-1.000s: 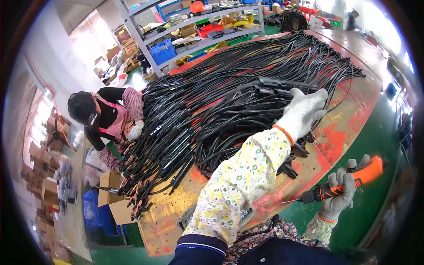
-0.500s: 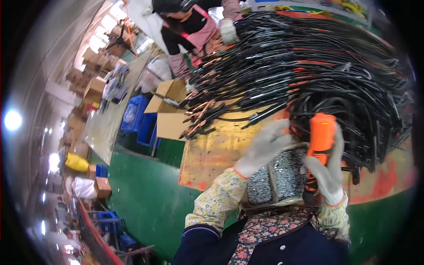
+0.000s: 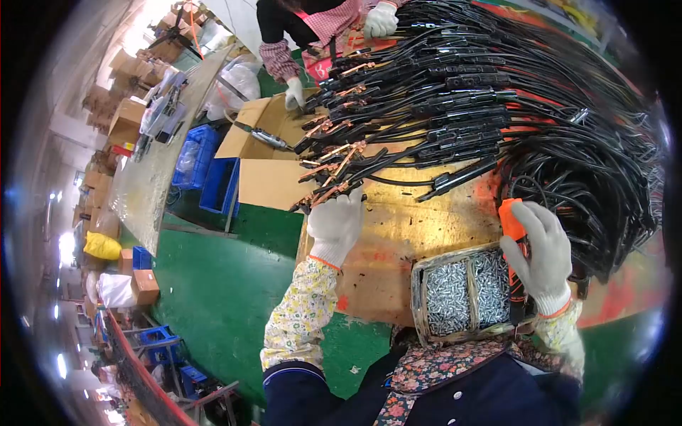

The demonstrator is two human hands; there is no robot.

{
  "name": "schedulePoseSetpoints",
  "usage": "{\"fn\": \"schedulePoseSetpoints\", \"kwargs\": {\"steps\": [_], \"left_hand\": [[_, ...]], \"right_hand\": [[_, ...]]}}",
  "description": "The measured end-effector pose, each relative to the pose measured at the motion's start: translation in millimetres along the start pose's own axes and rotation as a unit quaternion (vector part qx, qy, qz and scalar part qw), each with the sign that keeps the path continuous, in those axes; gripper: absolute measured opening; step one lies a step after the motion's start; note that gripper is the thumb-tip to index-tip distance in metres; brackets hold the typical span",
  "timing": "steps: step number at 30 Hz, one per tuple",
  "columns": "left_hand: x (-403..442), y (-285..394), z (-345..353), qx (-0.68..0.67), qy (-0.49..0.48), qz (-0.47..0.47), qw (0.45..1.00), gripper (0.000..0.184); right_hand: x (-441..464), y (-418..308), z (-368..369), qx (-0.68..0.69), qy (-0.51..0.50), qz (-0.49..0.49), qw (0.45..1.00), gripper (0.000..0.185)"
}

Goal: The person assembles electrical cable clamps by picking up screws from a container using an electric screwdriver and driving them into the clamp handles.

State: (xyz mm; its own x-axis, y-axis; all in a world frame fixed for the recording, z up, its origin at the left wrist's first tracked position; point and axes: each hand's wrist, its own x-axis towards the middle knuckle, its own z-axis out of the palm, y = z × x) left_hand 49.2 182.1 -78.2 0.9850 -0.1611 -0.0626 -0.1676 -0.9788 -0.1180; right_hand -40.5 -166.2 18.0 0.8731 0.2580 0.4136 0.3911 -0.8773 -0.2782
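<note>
One left hand (image 3: 335,226) at the copper ends (image 3: 341,171), one right hand (image 3: 545,254) on the orange driver (image 3: 510,221)

Here's the left hand, right at the table's (image 3: 376,263) left edge, fingers bent, up close to the copper ends of the black handles (image 3: 465,136); whether they grip one, I cannot tell. Over on the right, the right hand's fingers curl closed about the orange driver, its tip pointing to the near side, at the right of a tray (image 3: 419,302) full of small screws (image 3: 447,298). Just beyond, black cable (image 3: 568,174) lies heaped in coils. Far left, a co-worker's gloved hand (image 3: 295,94) is at the cardboard box (image 3: 273,181), the co-worker's other hand (image 3: 381,20) by the farthest handles. Blue bins (image 3: 222,186) stand left of the box.
</note>
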Motion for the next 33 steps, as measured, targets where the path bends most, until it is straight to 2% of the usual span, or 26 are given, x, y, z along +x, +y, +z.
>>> {"fn": "schedulePoseSetpoints", "kwargs": {"steps": [3, 5, 7, 9, 10, 11, 13, 14, 16, 17, 18, 19, 22, 23, 25, 27, 29, 33], "left_hand": [[7.2, -0.6, 0.9, 0.072, -0.062, -0.005, 0.995, 0.027], [10.2, -18.1, 11.5, 0.083, -0.051, 0.029, 0.995, 0.026], [7.6, -30.1, 6.3, 0.066, -0.04, 0.05, 0.996, 0.025], [3.3, -32.9, -31.5, 0.024, -0.025, 0.056, 0.998, 0.025], [2.0, -37.4, -44.6, -0.004, -0.011, 0.029, 1.0, 0.021], [0.1, -44.2, -57.2, -0.059, 0.031, 0.029, 0.997, 0.019], [-2.7, -57.0, -79.6, -0.169, 0.113, 0.026, 0.979, 0.018], [2.3, -61.0, -91.4, -0.157, 0.139, 0.037, 0.977, 0.017], [21.2, -62.1, -111.2, -0.129, 0.178, 0.054, 0.974, 0.015], [33.4, -60.2, -115.6, -0.102, 0.178, 0.04, 0.978, 0.015], [48.3, -63.1, -112.2, -0.079, 0.171, 0.032, 0.982, 0.02], [61.1, -67.2, -102.0, -0.056, 0.162, 0.024, 0.985, 0.025], [79.3, -74.2, -67.2, -0.111, 0.096, -0.062, 0.987, 0.038], [69.9, -76.8, -60.8, -0.21, 0.126, -0.038, 0.969, 0.045], [50.6, -78.0, -58.1, -0.223, 0.139, -0.042, 0.964, 0.043], [8.8, -97.1, -25.3, -0.175, 0.043, 0.036, 0.983, 0.034], [-22.5, -89.6, -23.0, -0.117, -0.028, 0.014, 0.993, 0.024], [-44.5, -92.1, 6.9, -0.114, 0.055, -0.007, 0.992, 0.021]], "right_hand": [[44.7, 2.7, 13.6, -0.056, -0.055, -0.077, 0.994, 0.044], [69.2, 17.5, 41.2, -0.099, -0.095, -0.133, 0.982, 0.039], [92.9, 36.1, 77.1, -0.203, -0.167, -0.158, 0.952, 0.028], [118.6, 46.2, 93.9, -0.238, -0.241, -0.14, 0.93, 0.024], [130.6, 48.3, 99.5, -0.254, -0.277, -0.131, 0.918, 0.022], [141.5, 47.7, 100.7, -0.231, -0.276, -0.093, 0.928, 0.019], [147.0, 54.1, 98.9, -0.165, -0.169, -0.056, 0.97, 0.02], [148.9, 59.5, 92.0, -0.118, -0.157, -0.038, 0.98, 0.023], [149.8, 66.7, 85.7, -0.154, -0.176, -0.013, 0.972, 0.032], [150.5, 78.0, 88.7, -0.164, -0.186, -0.011, 0.969, 0.036], [152.7, 78.8, 85.2, -0.178, -0.253, 0.025, 0.951, 0.037], [152.3, 83.7, 88.5, -0.178, -0.247, 0.019, 0.952, 0.037], [148.1, 93.1, 99.0, -0.187, -0.233, 0.001, 0.954, 0.036], [147.6, 90.9, 97.0, -0.197, -0.232, -0.005, 0.953, 0.036], [146.4, 91.0, 100.3, -0.214, -0.23, -0.016, 0.949, 0.034], [148.7, 94.6, 108.6, -0.228, -0.231, -0.039, 0.945, 0.033], [147.7, 94.1, 115.4, -0.214, -0.209, -0.07, 0.952, 0.031], [149.1, 74.0, 115.9, -0.161, -0.185, -0.159, 0.956, 0.027]]}}
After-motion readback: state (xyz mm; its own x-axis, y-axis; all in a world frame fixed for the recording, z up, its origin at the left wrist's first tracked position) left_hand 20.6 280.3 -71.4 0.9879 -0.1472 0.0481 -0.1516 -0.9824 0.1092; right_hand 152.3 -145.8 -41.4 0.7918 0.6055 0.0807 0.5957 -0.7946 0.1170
